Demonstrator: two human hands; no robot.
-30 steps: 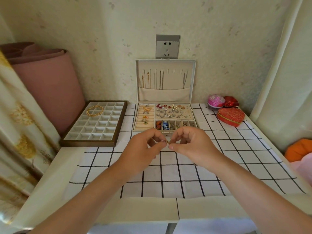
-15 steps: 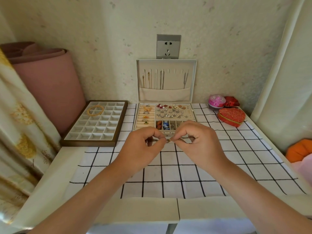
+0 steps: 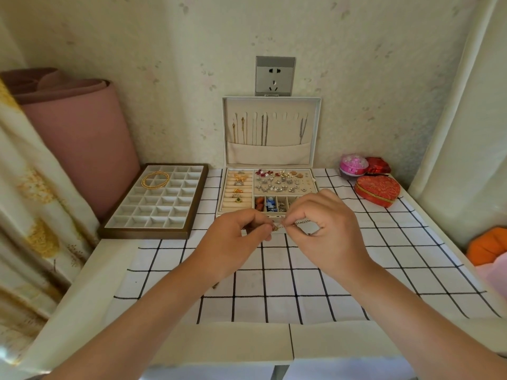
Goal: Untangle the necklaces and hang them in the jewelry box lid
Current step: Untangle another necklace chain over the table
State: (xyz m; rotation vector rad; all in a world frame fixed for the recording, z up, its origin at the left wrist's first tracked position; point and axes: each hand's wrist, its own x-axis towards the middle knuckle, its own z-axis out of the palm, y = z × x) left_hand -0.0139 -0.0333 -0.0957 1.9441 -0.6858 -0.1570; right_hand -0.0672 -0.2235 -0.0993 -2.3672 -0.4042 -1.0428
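A thin gold necklace chain (image 3: 297, 223) is pinched between both hands just in front of the jewelry box. My left hand (image 3: 236, 239) grips one end with thumb and forefinger; my right hand (image 3: 326, 229) pinches the chain close beside it, and a short stretch runs under its fingers. The white jewelry box (image 3: 270, 192) stands open against the wall. Its upright lid (image 3: 271, 130) has several chains hanging above a fabric pocket. Part of the held chain is hidden inside my hands.
A compartment tray (image 3: 156, 200) with a gold bangle coil (image 3: 155, 179) sits left of the box. A red heart-shaped box (image 3: 377, 191), a pink round box (image 3: 354, 165) and a small red box lie at the right. A rolled pink mat leans at the left wall.
My hands have drawn slightly apart and a short stretch of chain now shows between and under the right fingers; both hands keep their pinch.
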